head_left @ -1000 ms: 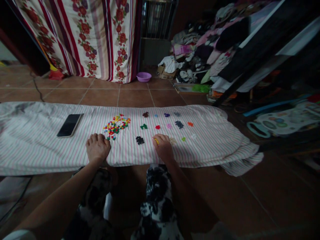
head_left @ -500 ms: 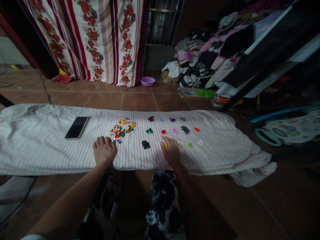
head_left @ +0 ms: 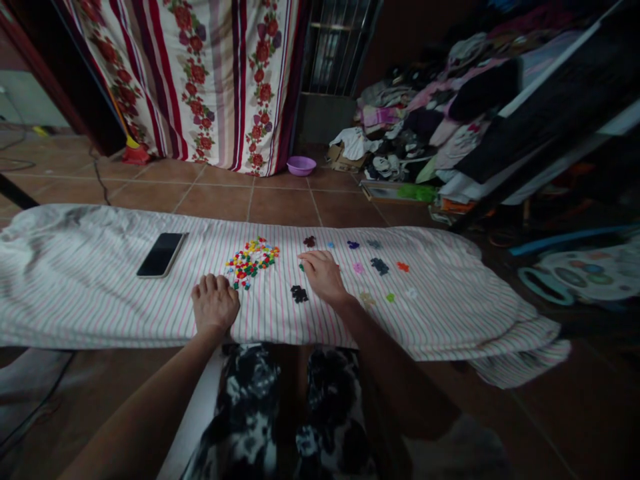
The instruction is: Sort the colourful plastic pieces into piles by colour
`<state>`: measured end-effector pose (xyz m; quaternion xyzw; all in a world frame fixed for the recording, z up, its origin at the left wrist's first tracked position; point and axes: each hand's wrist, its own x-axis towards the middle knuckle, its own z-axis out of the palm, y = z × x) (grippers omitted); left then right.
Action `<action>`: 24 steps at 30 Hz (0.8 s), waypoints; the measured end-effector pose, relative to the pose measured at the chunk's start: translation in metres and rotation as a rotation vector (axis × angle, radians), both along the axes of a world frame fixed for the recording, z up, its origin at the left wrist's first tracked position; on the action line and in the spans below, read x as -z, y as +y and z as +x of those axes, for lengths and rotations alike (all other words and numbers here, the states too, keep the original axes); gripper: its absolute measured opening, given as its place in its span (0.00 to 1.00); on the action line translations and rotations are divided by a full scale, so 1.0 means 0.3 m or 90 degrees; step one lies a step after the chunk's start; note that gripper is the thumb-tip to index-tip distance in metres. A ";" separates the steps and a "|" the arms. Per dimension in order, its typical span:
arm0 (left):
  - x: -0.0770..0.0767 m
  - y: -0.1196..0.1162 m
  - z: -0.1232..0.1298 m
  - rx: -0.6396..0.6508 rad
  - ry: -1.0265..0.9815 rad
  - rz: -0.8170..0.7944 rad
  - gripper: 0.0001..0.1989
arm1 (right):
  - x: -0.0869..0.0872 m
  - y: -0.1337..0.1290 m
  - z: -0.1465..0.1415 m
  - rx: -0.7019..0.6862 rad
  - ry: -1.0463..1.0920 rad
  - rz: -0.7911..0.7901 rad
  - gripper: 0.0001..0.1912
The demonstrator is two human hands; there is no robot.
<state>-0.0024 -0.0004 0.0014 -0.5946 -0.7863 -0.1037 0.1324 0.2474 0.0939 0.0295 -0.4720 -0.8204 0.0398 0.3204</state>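
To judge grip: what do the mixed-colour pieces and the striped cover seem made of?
Mixed-colour pieces: probably plastic, from their bright, solid colours; too small to tell the finish.
Striped cover: fabric, matte, from its soft folds and lack of shine.

Right hand [head_left: 323, 275]: shifted from beside the beige pile to the green pile
Green pile [head_left: 301, 267]: now partly covered
Beige pile [head_left: 367, 299]: fully exposed

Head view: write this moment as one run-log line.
left hand: on striped cloth, beside mixed-color pile | right hand: over green pieces, grip unclear | phone: on cloth, left of pile
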 end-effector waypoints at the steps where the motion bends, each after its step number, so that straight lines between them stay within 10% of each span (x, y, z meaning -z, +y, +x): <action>1: -0.001 -0.002 0.000 0.001 -0.008 0.006 0.15 | -0.002 0.021 -0.023 -0.012 -0.015 -0.011 0.15; 24: -0.005 0.001 0.006 0.008 -0.019 0.024 0.15 | 0.081 0.241 -0.241 0.026 -0.184 -0.118 0.15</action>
